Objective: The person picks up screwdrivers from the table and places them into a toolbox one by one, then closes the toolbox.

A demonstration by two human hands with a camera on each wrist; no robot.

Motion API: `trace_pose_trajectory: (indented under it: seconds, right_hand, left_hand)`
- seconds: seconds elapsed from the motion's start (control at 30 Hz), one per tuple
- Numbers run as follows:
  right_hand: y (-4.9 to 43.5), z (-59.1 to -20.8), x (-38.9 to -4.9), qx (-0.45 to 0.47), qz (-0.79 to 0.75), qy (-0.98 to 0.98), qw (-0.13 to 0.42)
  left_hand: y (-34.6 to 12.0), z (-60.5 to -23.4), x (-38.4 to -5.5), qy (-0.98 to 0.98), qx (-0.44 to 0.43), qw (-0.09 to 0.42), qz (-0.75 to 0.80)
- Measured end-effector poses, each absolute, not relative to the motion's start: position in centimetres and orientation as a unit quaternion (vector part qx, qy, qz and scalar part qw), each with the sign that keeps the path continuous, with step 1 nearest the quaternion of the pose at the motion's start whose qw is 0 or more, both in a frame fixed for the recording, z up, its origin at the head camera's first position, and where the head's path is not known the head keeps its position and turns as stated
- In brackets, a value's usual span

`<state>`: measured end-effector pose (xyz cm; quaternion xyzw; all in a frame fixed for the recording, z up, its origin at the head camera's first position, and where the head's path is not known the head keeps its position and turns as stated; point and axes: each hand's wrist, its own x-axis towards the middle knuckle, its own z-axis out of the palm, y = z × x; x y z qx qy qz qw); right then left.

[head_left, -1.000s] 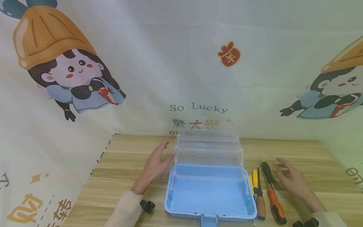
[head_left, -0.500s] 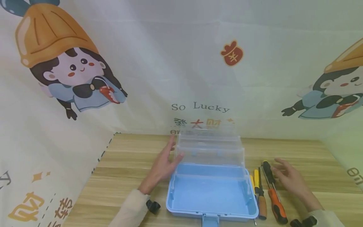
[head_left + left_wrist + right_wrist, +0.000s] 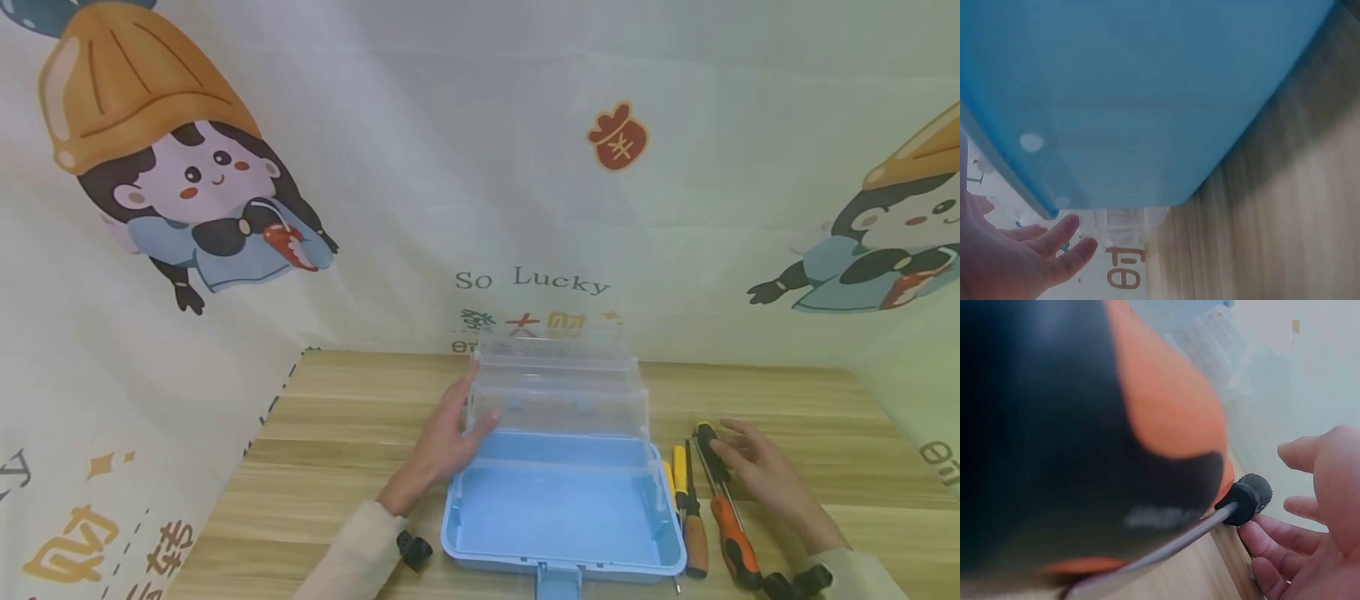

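Note:
A light blue toolbox [image 3: 562,521] stands on the table, its clear plastic lid [image 3: 558,408] raised with the trays. My left hand [image 3: 442,442] is at the left edge of the lid, thumb in front and fingers extended beside it; whether it touches is unclear. In the left wrist view, those fingers [image 3: 1063,240] lie relaxed below the blue wall [image 3: 1147,94]. Beside a black-handled screwdriver [image 3: 712,458] is my right hand [image 3: 772,479]. The right wrist view has its fingers loosely bent near the black handle [image 3: 1250,499], an orange-and-black handle [image 3: 1172,394] looming close to the camera.
Right of the box lie an orange-and-black screwdriver [image 3: 733,537], a brown-handled tool [image 3: 696,542] and yellow-handled tools [image 3: 679,471]. A printed cloth [image 3: 375,167] hangs behind the wooden table [image 3: 360,392]. The box's front latch [image 3: 558,581] hangs down.
My left hand has moved right, from beside the lid to its left edge. My right hand has shifted slightly left, nearer the black-handled screwdriver. The box and tools stay put.

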<state>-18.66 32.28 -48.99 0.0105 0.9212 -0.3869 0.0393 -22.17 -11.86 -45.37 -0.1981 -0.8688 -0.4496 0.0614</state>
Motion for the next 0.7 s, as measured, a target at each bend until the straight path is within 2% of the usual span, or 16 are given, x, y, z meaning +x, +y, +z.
trace_pose_trajectory:
  seconds: [0.27,0.7]
  right_hand:
    - [32.2,-48.9,-18.8,0.016,-0.391,0.919,0.051]
    - [32.0,-48.8,-18.7,0.020,-0.389,0.920,0.043]
  left_hand:
    - [-11.2,-45.7,-22.1,-0.864,-0.172,0.048,-0.470]
    - [-10.4,-46.7,-22.2,-0.817,-0.154,0.066,-0.551]
